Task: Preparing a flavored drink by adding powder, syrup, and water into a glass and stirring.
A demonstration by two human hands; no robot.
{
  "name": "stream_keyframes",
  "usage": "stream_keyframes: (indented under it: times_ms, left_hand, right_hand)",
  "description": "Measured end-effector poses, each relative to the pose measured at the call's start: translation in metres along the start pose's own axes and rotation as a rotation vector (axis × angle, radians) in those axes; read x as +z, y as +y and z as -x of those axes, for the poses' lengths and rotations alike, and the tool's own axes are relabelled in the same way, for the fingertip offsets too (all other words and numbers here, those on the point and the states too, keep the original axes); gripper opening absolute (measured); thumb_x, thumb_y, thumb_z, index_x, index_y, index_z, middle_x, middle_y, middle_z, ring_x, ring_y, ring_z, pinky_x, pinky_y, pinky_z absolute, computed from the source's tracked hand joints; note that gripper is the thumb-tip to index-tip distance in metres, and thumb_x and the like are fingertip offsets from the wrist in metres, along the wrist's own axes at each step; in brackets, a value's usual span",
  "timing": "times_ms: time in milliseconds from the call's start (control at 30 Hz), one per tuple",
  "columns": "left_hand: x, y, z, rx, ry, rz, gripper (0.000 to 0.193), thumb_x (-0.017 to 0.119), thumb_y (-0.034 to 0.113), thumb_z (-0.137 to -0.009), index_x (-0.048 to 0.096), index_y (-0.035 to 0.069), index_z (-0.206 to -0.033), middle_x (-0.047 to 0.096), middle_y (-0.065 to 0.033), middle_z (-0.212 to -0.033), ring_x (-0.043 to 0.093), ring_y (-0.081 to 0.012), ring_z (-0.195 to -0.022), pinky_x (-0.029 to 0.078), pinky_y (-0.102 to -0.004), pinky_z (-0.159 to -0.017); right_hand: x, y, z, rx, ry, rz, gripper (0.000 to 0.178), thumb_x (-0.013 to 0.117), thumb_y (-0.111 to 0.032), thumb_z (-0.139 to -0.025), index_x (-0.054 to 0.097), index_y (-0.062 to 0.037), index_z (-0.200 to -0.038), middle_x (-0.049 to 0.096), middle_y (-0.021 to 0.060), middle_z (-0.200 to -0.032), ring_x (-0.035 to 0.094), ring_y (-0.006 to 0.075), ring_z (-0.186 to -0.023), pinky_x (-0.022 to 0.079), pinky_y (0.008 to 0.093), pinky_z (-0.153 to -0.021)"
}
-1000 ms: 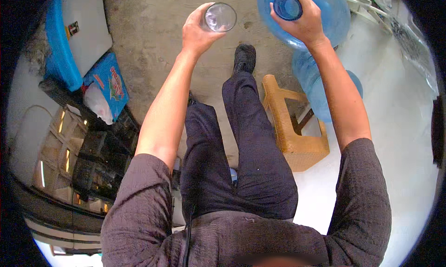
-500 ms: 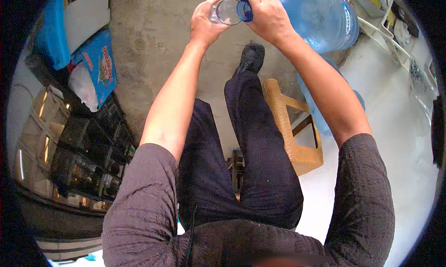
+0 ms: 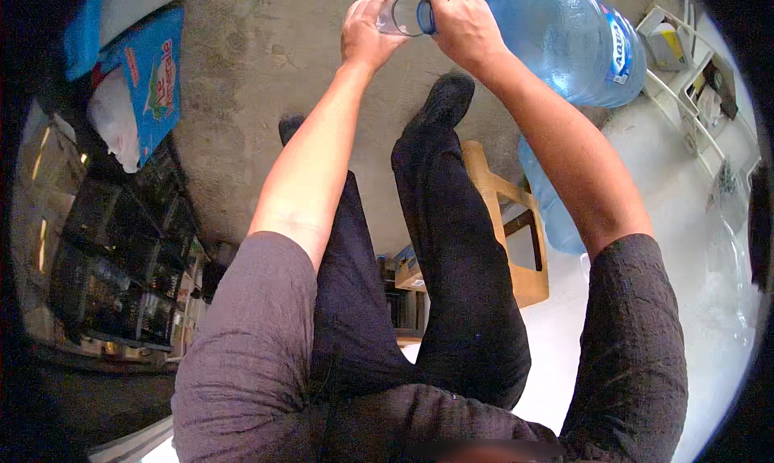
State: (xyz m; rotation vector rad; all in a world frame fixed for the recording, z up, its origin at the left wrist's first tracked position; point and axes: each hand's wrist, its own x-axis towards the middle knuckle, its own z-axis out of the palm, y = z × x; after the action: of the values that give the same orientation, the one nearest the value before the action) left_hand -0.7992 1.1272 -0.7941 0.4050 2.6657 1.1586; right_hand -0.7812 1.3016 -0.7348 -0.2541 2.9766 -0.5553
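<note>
A clear drinking glass (image 3: 387, 20) is in the grasp of my left hand (image 3: 364, 36), its fingers wrapped round the side. Its round rim meets the blue mouth (image 3: 425, 16) of a large water jug (image 3: 556, 48). My right hand (image 3: 468, 29) is closed round the jug's neck, hiding most of it. The see-through blue jug lies tilted, its neck toward the glass and its body reaching to the right behind my right forearm. Whether water runs between them I cannot tell.
A tan woven stool (image 3: 522, 282) stands right of my legs, beside another blue jug (image 3: 556, 217). White racks (image 3: 685, 92) line the right. At left are a blue carton (image 3: 157, 84), a white plastic bag (image 3: 115, 124) and a dark glass-fronted cabinet (image 3: 105, 261).
My view has shifted, so the carton sits further left and the jug further right. My left shoe has come into sight. Both hands keep their hold, with glass and jug mouth still together.
</note>
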Motion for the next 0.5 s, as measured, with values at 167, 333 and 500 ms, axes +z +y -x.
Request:
stream_keyframes:
  times_ms: [167, 333, 500]
  left_hand:
    - [0.008, -0.021, 0.007, -0.035, 0.02, 0.001, 0.062, 0.085, 0.02, -0.054, 0.06, 0.017, -0.111, 0.063, -0.0032, -0.11, 0.055, -0.0265, -0.109, 0.045, -0.039, -0.095]
    - [0.012, -0.043, 0.015, -0.021, 0.064, -0.021, 0.063, 0.084, 0.017, -0.054, 0.059, 0.018, -0.112, 0.063, -0.0032, -0.11, 0.055, -0.0275, -0.107, 0.044, -0.0396, -0.095]
    - [0.016, -0.057, 0.024, -0.061, 0.038, -0.023, 0.063, 0.084, 0.016, -0.054, 0.059, 0.017, -0.112, 0.062, -0.003, -0.111, 0.055, -0.0272, -0.109, 0.043, -0.0392, -0.096]
  right_hand:
    - [0.028, -0.006, -0.004, -0.015, -0.064, 0.025, 0.016, 0.054, -0.006, -0.075, 0.053, -0.0041, -0.091, 0.057, 0.0143, -0.08, 0.059, 0.0306, -0.077, 0.046, 0.039, -0.072]
    - [0.046, -0.01, -0.01, -0.086, -0.067, 0.119, 0.008, 0.054, -0.01, -0.085, 0.055, -0.0038, -0.089, 0.057, 0.0097, -0.074, 0.058, 0.0227, -0.068, 0.047, 0.0338, -0.064]
    - [0.061, -0.015, -0.01, -0.048, -0.232, 0.083, 0.033, 0.064, -0.006, -0.074, 0.052, -0.0017, -0.104, 0.063, 0.0186, -0.089, 0.064, 0.0349, -0.085, 0.05, 0.0427, -0.077]
